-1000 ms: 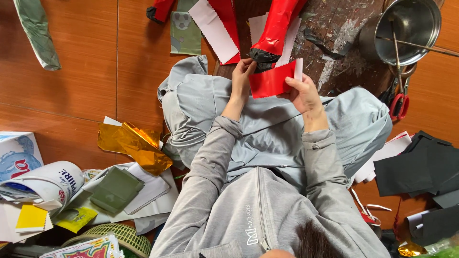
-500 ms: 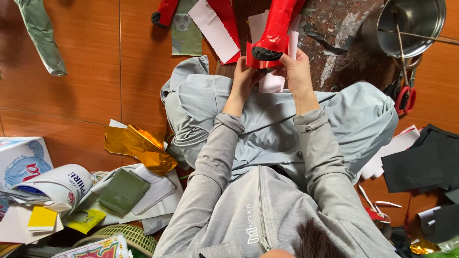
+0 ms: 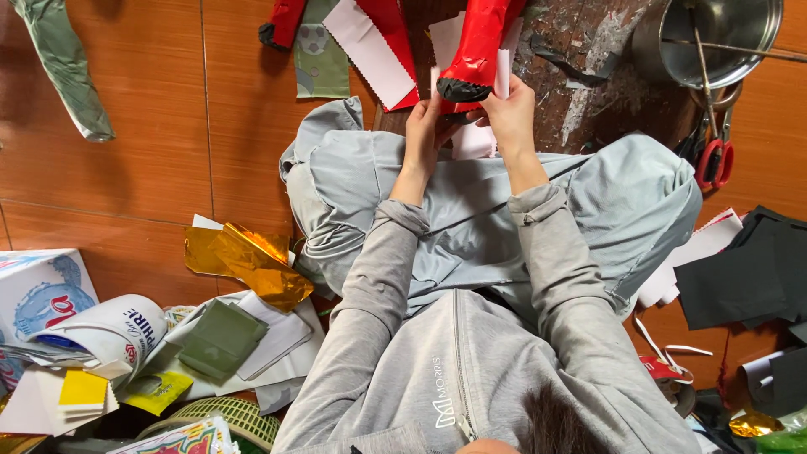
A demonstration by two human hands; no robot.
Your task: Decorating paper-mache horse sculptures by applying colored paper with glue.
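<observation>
1. Left hand [image 3: 423, 126] and right hand [image 3: 508, 113] are raised together above the lap, both on a red paper tube [image 3: 475, 46] with a black end.
2. Left fingers are curled and pinching the red paper at the tube's lower edge; right fingers are pressed against the same edge from the other side, thumb near the black cap.
3. The tube stands tilted, black end toward the person, over a worn dark board [image 3: 588, 59] on the floor.
4. A pink-white paper scrap [image 3: 475, 141] sits just under the hands.
5. A steel pot [image 3: 719, 38] is at top right, red-handled scissors [image 3: 714, 155] just below it.
6. Crumpled gold foil [image 3: 252, 261] lies on the wooden floor [image 3: 126, 193] to the left, black paper sheets [image 3: 748, 273] to the right.
7. A red and white zigzag-edged paper [image 3: 374, 46] lies left of the tube.
</observation>
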